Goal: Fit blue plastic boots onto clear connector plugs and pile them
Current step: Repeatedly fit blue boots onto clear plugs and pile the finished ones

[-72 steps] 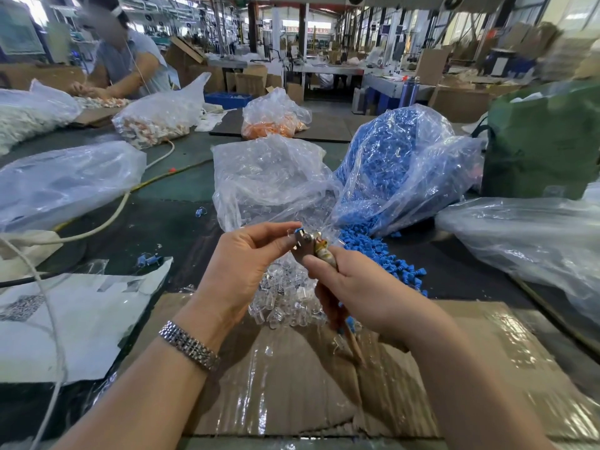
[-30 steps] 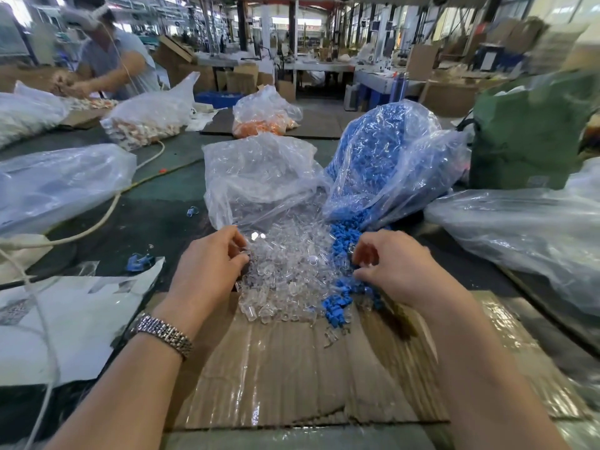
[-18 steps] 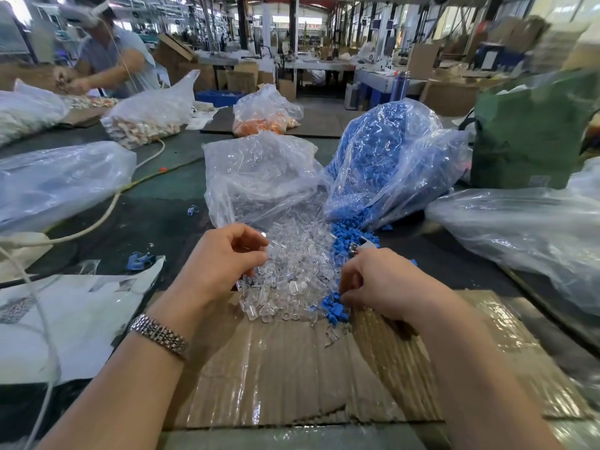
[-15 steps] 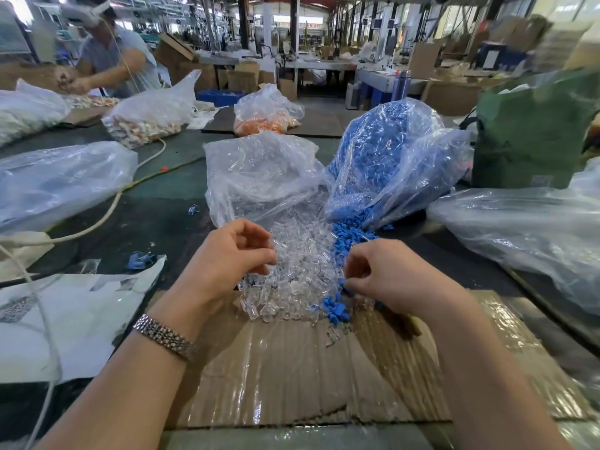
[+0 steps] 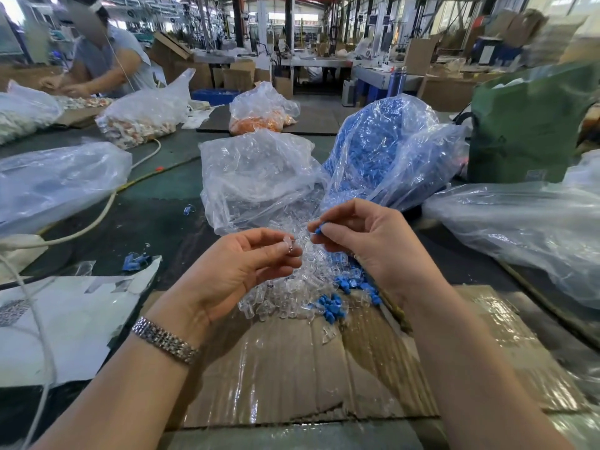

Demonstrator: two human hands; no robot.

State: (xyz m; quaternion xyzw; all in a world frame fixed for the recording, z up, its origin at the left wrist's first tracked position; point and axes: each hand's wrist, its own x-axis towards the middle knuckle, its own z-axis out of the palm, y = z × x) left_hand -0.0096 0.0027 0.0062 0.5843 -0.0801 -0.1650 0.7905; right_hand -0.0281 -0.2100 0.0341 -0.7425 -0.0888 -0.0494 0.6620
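My left hand (image 5: 240,271) pinches a clear connector plug (image 5: 288,246) between thumb and fingertips. My right hand (image 5: 367,238) pinches a blue boot (image 5: 318,229) a short way to the right of the plug; the two parts are apart. Both hands hover above a heap of loose clear plugs (image 5: 276,297) and loose blue boots (image 5: 337,303) spilled on a taped cardboard sheet (image 5: 292,378). Behind them stand an open clear bag of plugs (image 5: 256,177) and an open bag of blue boots (image 5: 383,147).
Clear plastic bags lie at the left (image 5: 55,183) and right (image 5: 526,228). A white cable (image 5: 97,216) crosses the dark table. A few fitted blue pieces (image 5: 133,261) lie by white paper (image 5: 65,323). A green bag (image 5: 532,125) stands far right. Another person (image 5: 104,60) works far left.
Both hands have lifted off the heaps, the left with a clear plug and the right with a blue boot, and have drawn closer together above the heaps.
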